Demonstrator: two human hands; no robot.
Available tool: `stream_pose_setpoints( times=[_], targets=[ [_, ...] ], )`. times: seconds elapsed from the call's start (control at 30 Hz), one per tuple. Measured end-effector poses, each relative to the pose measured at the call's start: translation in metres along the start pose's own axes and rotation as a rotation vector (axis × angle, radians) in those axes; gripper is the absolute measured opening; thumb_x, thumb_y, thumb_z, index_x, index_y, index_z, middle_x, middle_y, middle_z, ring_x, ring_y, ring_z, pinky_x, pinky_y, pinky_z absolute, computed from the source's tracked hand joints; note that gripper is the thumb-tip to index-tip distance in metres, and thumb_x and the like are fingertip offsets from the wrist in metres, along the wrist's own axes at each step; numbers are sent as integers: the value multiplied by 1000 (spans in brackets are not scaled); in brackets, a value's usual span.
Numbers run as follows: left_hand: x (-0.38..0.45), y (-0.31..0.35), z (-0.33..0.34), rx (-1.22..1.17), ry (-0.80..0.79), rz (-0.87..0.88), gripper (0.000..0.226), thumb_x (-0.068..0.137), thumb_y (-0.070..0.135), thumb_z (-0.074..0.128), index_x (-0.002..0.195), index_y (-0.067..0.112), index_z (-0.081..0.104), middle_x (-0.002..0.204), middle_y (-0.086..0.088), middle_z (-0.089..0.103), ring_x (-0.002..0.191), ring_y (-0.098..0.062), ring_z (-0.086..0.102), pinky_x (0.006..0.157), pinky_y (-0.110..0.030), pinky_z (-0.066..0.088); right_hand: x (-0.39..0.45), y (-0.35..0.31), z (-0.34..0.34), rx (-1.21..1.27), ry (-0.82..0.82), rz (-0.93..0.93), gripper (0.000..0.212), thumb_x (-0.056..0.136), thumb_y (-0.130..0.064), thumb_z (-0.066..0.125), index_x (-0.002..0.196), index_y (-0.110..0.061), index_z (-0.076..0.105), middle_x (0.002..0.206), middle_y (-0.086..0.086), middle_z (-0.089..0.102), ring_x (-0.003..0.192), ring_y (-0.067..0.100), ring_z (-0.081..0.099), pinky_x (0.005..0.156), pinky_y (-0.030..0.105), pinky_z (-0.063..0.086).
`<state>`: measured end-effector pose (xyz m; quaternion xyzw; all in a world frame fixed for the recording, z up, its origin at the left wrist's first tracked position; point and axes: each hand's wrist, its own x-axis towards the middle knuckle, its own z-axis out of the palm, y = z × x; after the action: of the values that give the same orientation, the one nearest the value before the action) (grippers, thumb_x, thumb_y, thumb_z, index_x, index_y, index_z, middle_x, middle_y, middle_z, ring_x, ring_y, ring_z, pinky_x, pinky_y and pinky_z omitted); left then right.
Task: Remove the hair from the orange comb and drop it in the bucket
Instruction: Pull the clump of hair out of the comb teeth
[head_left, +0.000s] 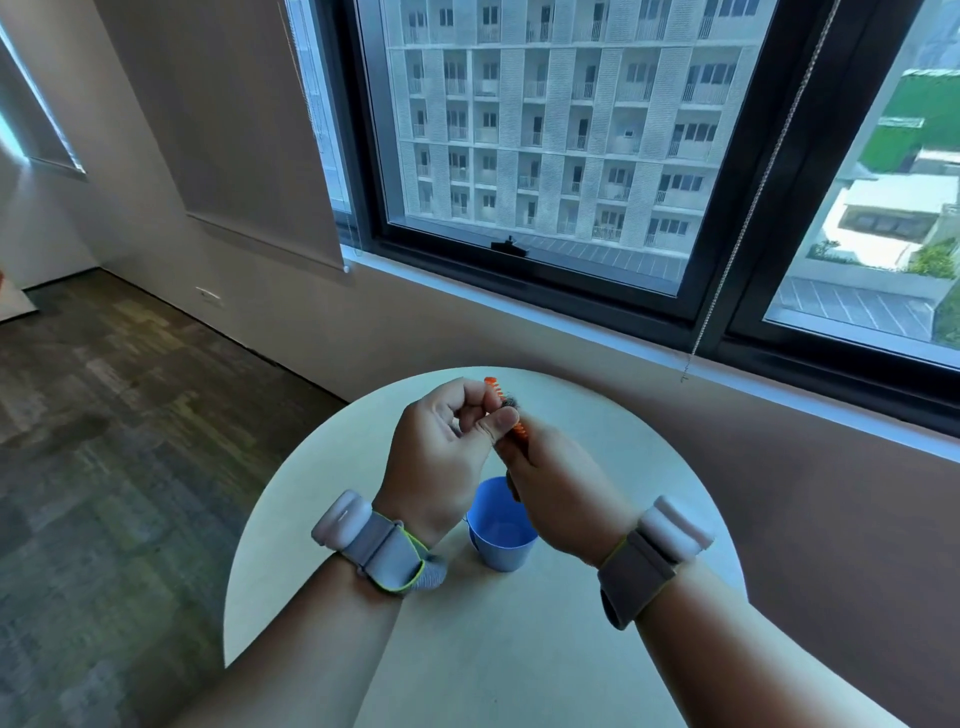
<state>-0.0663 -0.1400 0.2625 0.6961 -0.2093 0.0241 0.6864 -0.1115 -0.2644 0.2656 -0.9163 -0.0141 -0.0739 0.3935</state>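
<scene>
Held above the middle of a round pale table (597, 649), toward its far edge: an orange comb (511, 415), tilted, upper end pointing away, teeth showing above and below the fingers that cross it. Gripped at its lower end by the right hand (556, 493), fingers curled round the handle, most of that handle hidden behind the knuckles. Caught in the teeth near the upper end, a small dark tuft of hair (509, 401), pinched between thumb and curled fingers of the left hand (441, 457); exact contact with the tuft partly hidden by the thumb tip. Directly below the two hands, standing upright on the table, a blue bucket (501, 540), open mouth up, far rim covered by the right hand and the left wrist. Strapped on each wrist, a grey band with a white block. Behind the table, a brown wall and sill under a large black-framed window (540, 156), a bead chain (748, 208) hanging down at its right side. Left of the table, dark carpet (104, 415).
</scene>
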Motion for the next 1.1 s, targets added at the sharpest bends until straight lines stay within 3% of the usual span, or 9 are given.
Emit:
stream_pose_setpoints(
  times=[0.13,0.23,0.3,0.4,0.5,0.67,0.9,1.0,1.1],
  targets=[
    [-3,0,1,-90,36,-17,11,79,29,76,82,22,68,75,-25,55,75,-25,48,76,-38,42,2,1,1,-62,0,5,19,106,-36,35,110,-26,51,72,-5,55,62,15,48,58,32,35],
    [-1,0,4,-180,64,-150,6,84,12,76,83,16,71,73,-2,69,70,-5,60,71,-16,47,4,8,3,-245,63,32,44,106,-36,32,148,-21,31,98,11,65,76,29,52,64,34,36],
    [0,3,3,-160,62,-192,11,78,20,79,85,14,72,77,-8,74,71,-5,64,72,-17,49,2,7,2,-295,81,39,53,105,-41,31,153,-23,21,109,12,66,87,34,58,67,36,41],
    [2,3,-6,-64,58,-128,24,70,32,86,80,15,73,77,-18,69,71,-15,58,76,-30,50,-1,2,-1,-256,58,36,50,104,-44,30,150,-24,26,112,9,66,100,34,60,78,42,49],
    [0,0,-4,132,106,-1,15,80,22,82,77,17,68,59,2,49,58,-11,40,61,-24,40,-1,-4,-2,-118,26,27,31,105,-40,29,118,-19,48,86,5,62,79,29,55,72,42,47],
    [-12,-2,-4,568,270,433,15,85,25,73,78,16,64,59,11,40,68,-12,44,65,-19,36,1,-6,2,41,-75,95,30,103,-34,38,78,-20,45,65,-4,46,63,19,42,60,34,35],
    [-12,2,4,-541,199,-243,16,95,11,58,80,16,60,82,-2,64,76,-11,59,80,-36,47,-5,-3,-4,727,-217,298,24,102,-28,52,81,-18,48,58,-1,36,45,12,24,41,19,19],
    [-10,0,-2,-416,152,-269,17,98,16,56,82,21,60,94,-1,69,91,-14,62,79,-36,42,-7,-4,-9,757,-212,311,12,102,-35,52,100,-24,55,60,-1,37,46,13,25,42,18,20],
    [-7,2,-9,-179,110,-191,12,96,12,61,87,20,58,87,3,69,82,-5,63,69,-21,43,-10,-3,-17,816,-218,322,14,99,-42,51,102,-29,56,70,5,37,50,14,25,46,19,15]
  ],
)
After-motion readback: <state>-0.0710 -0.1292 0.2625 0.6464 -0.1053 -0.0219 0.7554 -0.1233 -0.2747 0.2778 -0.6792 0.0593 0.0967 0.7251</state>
